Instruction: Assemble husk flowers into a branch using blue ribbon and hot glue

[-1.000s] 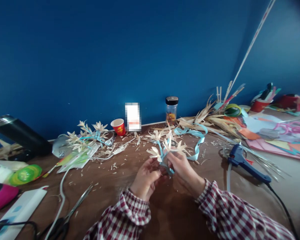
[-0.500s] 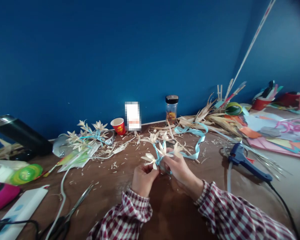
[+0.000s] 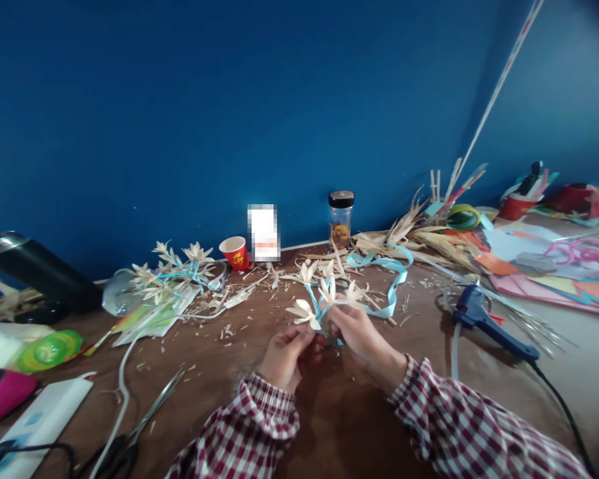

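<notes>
Both hands have risen a little since half a second ago, lifting the flower sprig with them.

Left hand (image 3: 285, 354) is curled nearly shut, its fingertips pinching the sprig (image 3: 323, 301) at the base of the lowest pale bloom; right hand (image 3: 355, 332) is closed round the blue-wrapped stem just beside it, the two hands almost touching above the table (image 3: 339, 426). Blue ribbon (image 3: 389, 283) loops away from the right hand toward the wall. Glue gun (image 3: 484, 320) lies well right of the right hand; scissors (image 3: 144, 419) lie well left of the left hand. Jar (image 3: 340, 219) and red cup (image 3: 234, 253) stand beyond the hands by the wall.
</notes>
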{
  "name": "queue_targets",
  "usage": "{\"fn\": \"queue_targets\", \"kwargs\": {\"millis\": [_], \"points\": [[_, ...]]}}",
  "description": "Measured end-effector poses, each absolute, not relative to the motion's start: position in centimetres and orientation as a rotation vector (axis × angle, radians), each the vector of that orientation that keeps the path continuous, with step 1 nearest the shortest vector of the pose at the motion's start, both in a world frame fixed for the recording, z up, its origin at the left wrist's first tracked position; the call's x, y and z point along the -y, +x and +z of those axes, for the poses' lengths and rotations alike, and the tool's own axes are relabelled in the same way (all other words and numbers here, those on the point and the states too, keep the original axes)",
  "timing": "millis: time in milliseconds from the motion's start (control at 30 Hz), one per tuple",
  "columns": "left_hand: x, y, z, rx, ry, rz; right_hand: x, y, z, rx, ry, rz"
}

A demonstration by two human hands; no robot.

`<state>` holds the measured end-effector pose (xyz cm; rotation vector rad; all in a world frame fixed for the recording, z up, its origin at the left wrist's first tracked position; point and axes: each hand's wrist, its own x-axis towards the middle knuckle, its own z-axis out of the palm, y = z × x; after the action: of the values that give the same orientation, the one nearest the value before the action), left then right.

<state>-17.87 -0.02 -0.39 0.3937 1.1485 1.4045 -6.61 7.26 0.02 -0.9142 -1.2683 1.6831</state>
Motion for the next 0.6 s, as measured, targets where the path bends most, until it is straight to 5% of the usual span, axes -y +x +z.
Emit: {"fn": "queue_targets", "kwargs": {"millis": [600], "points": [[0.0,-17.8,-0.3,-1.110,0.391,1.382,-7.2,-6.4,0.5,1.304,-0.913,1.711]]}}
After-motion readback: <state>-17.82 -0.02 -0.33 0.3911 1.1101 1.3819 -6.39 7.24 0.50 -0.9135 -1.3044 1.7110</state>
